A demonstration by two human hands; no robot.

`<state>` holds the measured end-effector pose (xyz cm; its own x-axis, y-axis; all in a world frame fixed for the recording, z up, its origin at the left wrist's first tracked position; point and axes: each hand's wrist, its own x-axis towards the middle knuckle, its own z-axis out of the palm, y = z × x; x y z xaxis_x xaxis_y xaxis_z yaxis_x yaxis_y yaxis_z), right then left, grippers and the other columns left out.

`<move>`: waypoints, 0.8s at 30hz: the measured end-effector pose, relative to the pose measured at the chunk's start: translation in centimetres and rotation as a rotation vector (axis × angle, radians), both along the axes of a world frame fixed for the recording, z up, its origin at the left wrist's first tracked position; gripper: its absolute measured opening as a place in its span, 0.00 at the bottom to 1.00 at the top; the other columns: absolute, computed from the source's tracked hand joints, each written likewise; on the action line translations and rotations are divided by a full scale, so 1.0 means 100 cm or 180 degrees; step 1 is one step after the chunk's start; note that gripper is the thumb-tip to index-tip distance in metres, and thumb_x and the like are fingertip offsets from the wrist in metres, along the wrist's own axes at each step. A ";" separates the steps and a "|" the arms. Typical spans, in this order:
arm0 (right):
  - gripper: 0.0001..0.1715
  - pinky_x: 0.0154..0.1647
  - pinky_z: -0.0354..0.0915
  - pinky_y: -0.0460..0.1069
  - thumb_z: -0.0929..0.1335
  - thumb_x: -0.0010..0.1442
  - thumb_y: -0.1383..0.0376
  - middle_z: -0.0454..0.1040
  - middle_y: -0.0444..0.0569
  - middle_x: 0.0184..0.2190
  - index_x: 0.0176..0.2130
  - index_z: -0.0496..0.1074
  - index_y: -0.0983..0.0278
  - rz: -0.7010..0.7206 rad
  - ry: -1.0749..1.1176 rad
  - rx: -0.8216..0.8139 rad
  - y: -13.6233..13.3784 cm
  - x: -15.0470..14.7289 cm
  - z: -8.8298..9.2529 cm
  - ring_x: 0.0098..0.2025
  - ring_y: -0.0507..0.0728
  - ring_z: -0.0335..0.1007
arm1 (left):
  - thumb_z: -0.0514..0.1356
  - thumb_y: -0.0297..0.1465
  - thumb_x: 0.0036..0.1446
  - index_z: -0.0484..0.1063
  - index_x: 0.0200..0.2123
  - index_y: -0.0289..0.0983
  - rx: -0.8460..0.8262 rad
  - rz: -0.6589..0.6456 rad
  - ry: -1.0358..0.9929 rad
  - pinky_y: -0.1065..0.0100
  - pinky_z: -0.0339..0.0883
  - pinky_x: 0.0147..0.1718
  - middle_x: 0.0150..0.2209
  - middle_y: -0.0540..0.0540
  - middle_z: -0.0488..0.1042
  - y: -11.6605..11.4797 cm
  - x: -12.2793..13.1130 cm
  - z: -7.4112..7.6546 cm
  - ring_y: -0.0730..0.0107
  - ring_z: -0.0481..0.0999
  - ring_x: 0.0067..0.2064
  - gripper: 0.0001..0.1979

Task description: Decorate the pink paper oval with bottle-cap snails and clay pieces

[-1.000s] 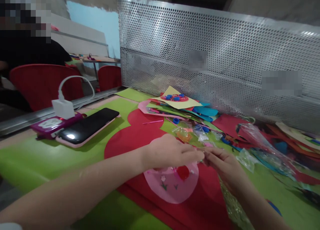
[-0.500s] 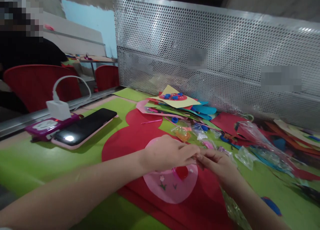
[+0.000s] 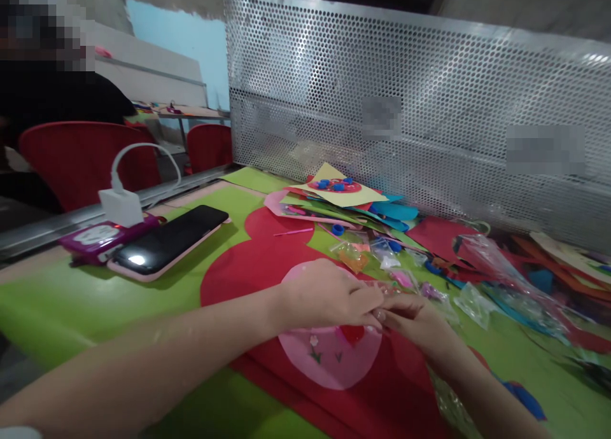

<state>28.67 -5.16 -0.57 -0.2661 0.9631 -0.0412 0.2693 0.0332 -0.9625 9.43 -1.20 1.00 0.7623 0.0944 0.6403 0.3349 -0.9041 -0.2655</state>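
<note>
My left hand point(image 3: 324, 296) and my right hand point(image 3: 416, 324) meet fingertip to fingertip above a pink paper circle point(image 3: 329, 359). Both pinch something too small to make out. The pink circle carries a red piece point(image 3: 352, 334) and small flower stickers point(image 3: 314, 341), and it lies on a big red paper shape point(image 3: 248, 267) over the green table cover point(image 3: 71, 305). Small clear bags of beads point(image 3: 351, 256) lie just beyond my fingers.
A black phone in a pink case point(image 3: 167, 240) and a purple device with a white charger point(image 3: 119, 207) lie at the left. Piled coloured paper point(image 3: 334, 197) and plastic bags point(image 3: 491, 267) sit along a perforated metal screen point(image 3: 405, 108). Another person sits far left behind red chairs point(image 3: 86, 159).
My hands have stayed pinched together and drifted slightly down toward the pink circle; the view shifted a little.
</note>
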 end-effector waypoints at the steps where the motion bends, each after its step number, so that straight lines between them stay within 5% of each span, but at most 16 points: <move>1: 0.12 0.26 0.61 0.46 0.73 0.42 0.56 0.72 0.46 0.18 0.22 0.78 0.63 0.0046 -0.0008 -0.0049 0.000 0.000 0.000 0.22 0.50 0.62 | 0.54 0.40 0.58 0.68 0.28 0.36 0.0051 -0.0038 0.0009 0.71 0.44 0.12 0.15 0.54 0.66 0.000 0.000 0.000 0.74 0.64 0.16 0.14; 7: 0.17 0.23 0.58 0.45 0.72 0.44 0.53 0.68 0.44 0.14 0.18 0.75 0.65 0.0084 0.0076 -0.0297 -0.008 -0.007 0.004 0.19 0.48 0.58 | 0.52 0.42 0.59 0.64 0.19 0.37 0.0207 -0.0115 0.0038 0.71 0.43 0.13 0.13 0.54 0.63 0.001 -0.002 0.004 0.75 0.59 0.14 0.20; 18: 0.16 0.23 0.59 0.44 0.76 0.38 0.56 0.69 0.41 0.17 0.22 0.72 0.64 -0.0535 0.0490 -0.0296 -0.008 -0.012 0.004 0.19 0.47 0.60 | 0.48 0.46 0.60 0.65 0.20 0.36 0.0253 -0.0108 0.0111 0.70 0.41 0.13 0.12 0.53 0.62 0.001 -0.002 0.008 0.74 0.62 0.14 0.24; 24: 0.21 0.24 0.59 0.45 0.71 0.45 0.50 0.70 0.44 0.18 0.27 0.73 0.66 -0.0406 0.0137 -0.0273 -0.004 -0.011 0.004 0.20 0.49 0.62 | 0.55 0.43 0.57 0.69 0.27 0.34 0.0076 0.0118 0.0029 0.70 0.54 0.15 0.20 0.51 0.72 0.000 -0.003 0.013 0.70 0.72 0.21 0.17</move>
